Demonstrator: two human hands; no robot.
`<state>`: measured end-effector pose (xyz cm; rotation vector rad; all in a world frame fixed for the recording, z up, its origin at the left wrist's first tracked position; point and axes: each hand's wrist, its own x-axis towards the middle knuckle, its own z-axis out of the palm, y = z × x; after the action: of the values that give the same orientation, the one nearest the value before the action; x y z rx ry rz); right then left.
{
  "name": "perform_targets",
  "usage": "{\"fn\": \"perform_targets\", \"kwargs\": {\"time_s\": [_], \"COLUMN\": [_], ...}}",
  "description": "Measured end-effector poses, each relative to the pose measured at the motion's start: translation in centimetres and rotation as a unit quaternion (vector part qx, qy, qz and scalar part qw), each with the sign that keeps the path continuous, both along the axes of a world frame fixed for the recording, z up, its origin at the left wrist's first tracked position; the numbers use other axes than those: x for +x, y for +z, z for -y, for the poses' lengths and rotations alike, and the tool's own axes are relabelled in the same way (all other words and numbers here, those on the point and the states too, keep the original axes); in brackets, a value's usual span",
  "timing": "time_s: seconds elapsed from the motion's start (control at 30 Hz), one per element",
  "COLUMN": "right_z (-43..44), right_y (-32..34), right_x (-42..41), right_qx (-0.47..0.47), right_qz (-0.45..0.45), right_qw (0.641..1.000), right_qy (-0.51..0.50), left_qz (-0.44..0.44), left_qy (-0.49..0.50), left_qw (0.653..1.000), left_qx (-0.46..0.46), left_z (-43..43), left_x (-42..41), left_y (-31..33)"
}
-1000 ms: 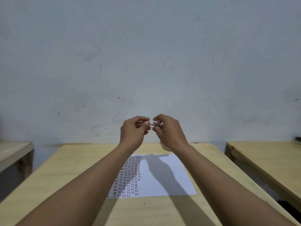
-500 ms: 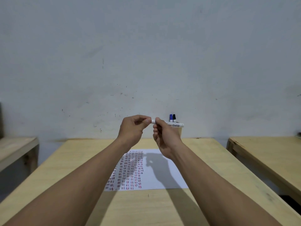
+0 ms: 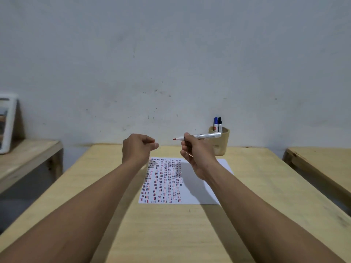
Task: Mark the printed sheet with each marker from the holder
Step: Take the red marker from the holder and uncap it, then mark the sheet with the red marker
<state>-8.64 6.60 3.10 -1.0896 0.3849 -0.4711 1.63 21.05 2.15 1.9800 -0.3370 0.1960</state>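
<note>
Right hand (image 3: 197,154) holds uncapped red marker (image 3: 201,136); left hand (image 3: 137,147) fisted.

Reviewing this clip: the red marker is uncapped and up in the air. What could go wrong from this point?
1. The right hand holds the red marker level above the printed sheet; its bare tip could streak the sheet on the way down.
2. The left hand is closed, presumably on the cap, which is hidden; it could drop.
3. The holder stands just behind the marker's rear end; a backward swing might knock it.
</note>
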Motion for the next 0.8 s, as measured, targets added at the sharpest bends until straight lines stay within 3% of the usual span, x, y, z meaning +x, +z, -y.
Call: {"fn": "perform_targets", "kwargs": {"time_s": [0.17,0.37,0.6,0.8], "right_z": [-0.5,-0.5,0.2,0.7], "right_y": [-1.5,-3.0,-3.5,-5.3], "right_x": [0.6,1.0,-0.2,-2.2], "right_qx": [-0.051,-0.12,-0.173,-0.337], "right_qz": [-0.034,-0.06,-0.069,-0.129], "right_qw": [0.998,0.991,0.983,0.932], "right_qy": [0.01,0.008,-0.003,-0.031], "left_qz": [-0.041,-0.017,0.003,0.011], "left_qy": [0.053,0.059,0.041,-0.004], "left_qw": [0.998,0.989,0.977,0.946], "left_qx": [0.016,0.136,0.208,0.325], "left_z": [-0.8,-1.3,-2.5,-5.4], "left_x": [1.0,2.3,1.5,-0.4], "left_y": [-4.1,-6.3,-6.2,-7.2]}}
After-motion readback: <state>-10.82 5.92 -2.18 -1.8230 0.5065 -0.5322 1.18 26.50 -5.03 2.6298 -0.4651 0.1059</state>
